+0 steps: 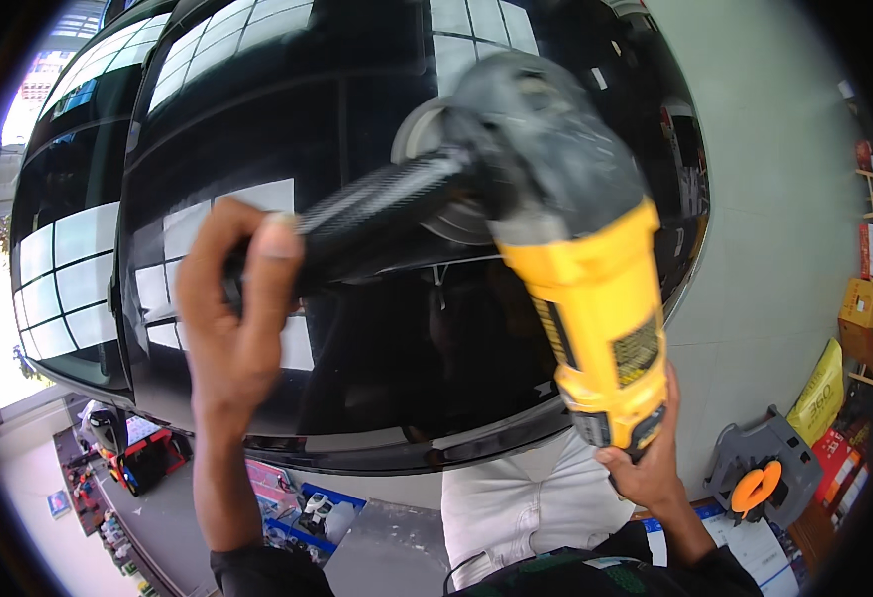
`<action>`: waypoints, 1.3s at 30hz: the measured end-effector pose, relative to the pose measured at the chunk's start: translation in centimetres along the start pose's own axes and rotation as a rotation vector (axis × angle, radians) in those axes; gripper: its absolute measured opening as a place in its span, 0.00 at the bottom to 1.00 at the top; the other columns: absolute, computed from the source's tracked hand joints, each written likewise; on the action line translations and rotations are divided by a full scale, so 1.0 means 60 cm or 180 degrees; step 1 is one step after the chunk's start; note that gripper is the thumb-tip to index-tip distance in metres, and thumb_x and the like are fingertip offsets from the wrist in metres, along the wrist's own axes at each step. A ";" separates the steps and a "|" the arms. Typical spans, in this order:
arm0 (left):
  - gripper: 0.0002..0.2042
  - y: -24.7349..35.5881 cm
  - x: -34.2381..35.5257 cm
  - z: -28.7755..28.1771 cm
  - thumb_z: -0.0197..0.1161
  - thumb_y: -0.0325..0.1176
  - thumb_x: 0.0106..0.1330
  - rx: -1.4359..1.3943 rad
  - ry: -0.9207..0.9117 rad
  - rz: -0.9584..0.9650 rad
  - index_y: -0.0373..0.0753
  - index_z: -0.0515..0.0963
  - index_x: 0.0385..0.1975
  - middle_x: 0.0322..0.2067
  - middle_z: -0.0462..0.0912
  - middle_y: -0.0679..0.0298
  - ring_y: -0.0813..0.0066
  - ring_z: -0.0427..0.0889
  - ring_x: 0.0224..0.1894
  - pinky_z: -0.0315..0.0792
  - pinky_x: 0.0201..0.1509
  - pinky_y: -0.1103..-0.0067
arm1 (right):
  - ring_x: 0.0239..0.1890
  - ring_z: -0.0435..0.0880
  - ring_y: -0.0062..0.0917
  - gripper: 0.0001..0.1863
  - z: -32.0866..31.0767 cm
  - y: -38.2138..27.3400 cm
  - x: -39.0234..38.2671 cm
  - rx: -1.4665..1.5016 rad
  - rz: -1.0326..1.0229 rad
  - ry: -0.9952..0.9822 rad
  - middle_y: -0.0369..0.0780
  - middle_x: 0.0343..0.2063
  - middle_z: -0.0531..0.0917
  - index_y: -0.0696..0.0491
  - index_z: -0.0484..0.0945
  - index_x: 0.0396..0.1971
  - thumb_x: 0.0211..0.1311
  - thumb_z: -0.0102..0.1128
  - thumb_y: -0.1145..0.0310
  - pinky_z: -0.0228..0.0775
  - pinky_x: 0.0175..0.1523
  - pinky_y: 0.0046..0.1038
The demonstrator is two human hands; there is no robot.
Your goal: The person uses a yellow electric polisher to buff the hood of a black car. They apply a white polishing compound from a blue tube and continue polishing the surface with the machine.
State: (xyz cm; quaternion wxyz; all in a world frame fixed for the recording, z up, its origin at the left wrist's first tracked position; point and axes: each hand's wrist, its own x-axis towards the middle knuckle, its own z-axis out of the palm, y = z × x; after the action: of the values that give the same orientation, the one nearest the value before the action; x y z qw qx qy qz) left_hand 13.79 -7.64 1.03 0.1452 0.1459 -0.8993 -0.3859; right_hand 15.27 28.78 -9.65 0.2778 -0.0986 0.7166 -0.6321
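A yellow and black rotary polisher (pixel 586 289) is held over a glossy black car panel (pixel 377 368). My left hand (pixel 242 289) wraps round its black side handle (pixel 377 214), which sticks out to the left. At the rear end of the yellow body, my right hand (pixel 651 453) grips the polisher from below and the right. The round pale pad (pixel 422 129) shows partly behind the tool's head, lying against or just over the panel; I cannot tell which. The tool's head is slightly blurred.
Window reflections cover the car's surface. At lower left stands a workbench (pixel 163 517) with tools and a blue tray (pixel 312 522). At right are a grey plastic piece with an orange ring (pixel 757 490), a yellow bag (pixel 817 393) and several boxes (pixel 858 303) along the wall.
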 end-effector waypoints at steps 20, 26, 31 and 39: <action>0.18 0.040 0.092 0.115 0.58 0.48 0.72 -0.0205 -0.0765 0.0692 0.38 0.74 0.29 0.19 0.67 0.72 0.88 0.69 0.21 0.66 0.22 0.87 | 0.20 0.75 0.17 0.56 -0.049 0.028 -0.039 0.0099 0.0695 0.1103 0.43 0.42 0.76 0.55 0.40 0.72 0.55 0.70 0.51 0.68 0.20 0.15; 0.19 0.032 0.101 0.117 0.58 0.50 0.72 0.0105 -0.0716 0.0797 0.38 0.74 0.29 0.19 0.68 0.71 0.86 0.70 0.20 0.65 0.25 0.88 | 0.42 0.79 0.26 0.57 -0.037 0.017 -0.041 0.0087 0.0979 0.0960 0.47 0.54 0.69 0.57 0.41 0.72 0.53 0.72 0.53 0.76 0.42 0.24; 0.21 0.012 0.082 0.019 0.60 0.52 0.69 0.0427 -0.0660 0.0439 0.37 0.74 0.29 0.20 0.70 0.70 0.84 0.74 0.19 0.66 0.24 0.87 | 0.64 0.68 0.35 0.59 0.045 -0.026 -0.033 0.0304 0.0741 0.0786 0.51 0.63 0.62 0.60 0.40 0.72 0.52 0.75 0.54 0.63 0.66 0.33; 0.19 -0.126 0.023 -0.187 0.62 0.48 0.69 0.0183 -0.0192 0.0246 0.37 0.74 0.28 0.20 0.72 0.69 0.85 0.73 0.19 0.65 0.23 0.88 | 0.63 0.71 0.35 0.57 0.241 -0.099 -0.008 0.0177 0.0268 0.0183 0.52 0.61 0.63 0.57 0.36 0.71 0.53 0.74 0.71 0.67 0.66 0.34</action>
State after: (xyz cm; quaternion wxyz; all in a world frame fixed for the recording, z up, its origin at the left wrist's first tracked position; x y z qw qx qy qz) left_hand 17.85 -20.47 3.11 0.1285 0.1035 -0.9189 -0.3582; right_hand 21.99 15.64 -4.46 0.2860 -0.0424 0.7100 -0.6421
